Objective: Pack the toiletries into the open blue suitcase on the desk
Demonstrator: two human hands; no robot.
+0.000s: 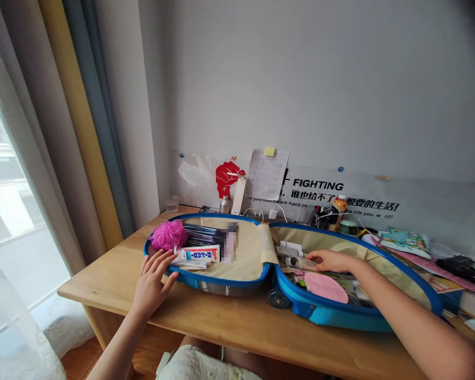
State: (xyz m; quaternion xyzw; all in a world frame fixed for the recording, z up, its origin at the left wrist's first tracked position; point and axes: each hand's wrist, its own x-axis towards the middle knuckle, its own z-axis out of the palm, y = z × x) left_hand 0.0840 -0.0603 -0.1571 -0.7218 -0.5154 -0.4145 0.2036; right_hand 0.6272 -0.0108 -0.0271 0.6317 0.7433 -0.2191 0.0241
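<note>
An open blue suitcase (229, 274) with a beige lining lies across the wooden desk. My left hand (154, 279) rests at the left half's front rim with fingers apart, holding nothing. Near its fingertips are a magenta bath puff (168, 235), a toothpaste box (200, 253) and dark flat packets (203, 236). In the right half, my right hand (332, 261) pinches the end of a small bottle (301, 263) with a dark body and pale cap. A white tube (291, 247) lies behind it. In front is a pink oval item (326, 287). My right arm hides part of that half.
Along the wall stand a metal bottle (224, 204), a tall white box (239, 195), an orange-capped bottle (338, 208) and a green jar (349, 227). Packets (404, 241) and other clutter cover the desk's right end. Curtains (75, 116) hang by the window at left.
</note>
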